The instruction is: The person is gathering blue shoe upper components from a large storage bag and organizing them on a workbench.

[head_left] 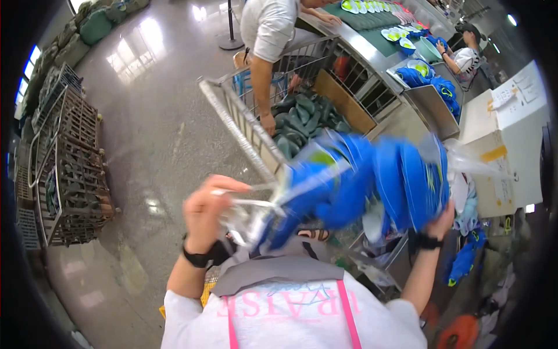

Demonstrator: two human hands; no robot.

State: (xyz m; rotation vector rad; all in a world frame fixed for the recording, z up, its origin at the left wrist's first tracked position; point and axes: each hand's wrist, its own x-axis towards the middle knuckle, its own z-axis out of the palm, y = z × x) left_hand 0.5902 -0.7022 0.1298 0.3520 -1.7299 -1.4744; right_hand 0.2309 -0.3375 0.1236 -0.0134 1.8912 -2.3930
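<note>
at lower centre, the left hand (204,210) pinches white strings (260,203) while the right hand (443,223) grips the blue bundle (401,183), seemingly a bundling step, next needing both ends steadied.

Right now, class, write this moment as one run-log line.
left hand: pinching white cords; right hand: at blue bundle, grip hidden; ahead: metal cart

Across the chest of the white shirt (290,328), at the lower middle of the frame, runs large pink capital lettering (244,306), upside down in this view, with slanting blue script (302,289) along it. Toward the upper right, paper sheets (503,98) on the white carton (532,87) bear dark marks too small to read.
</note>
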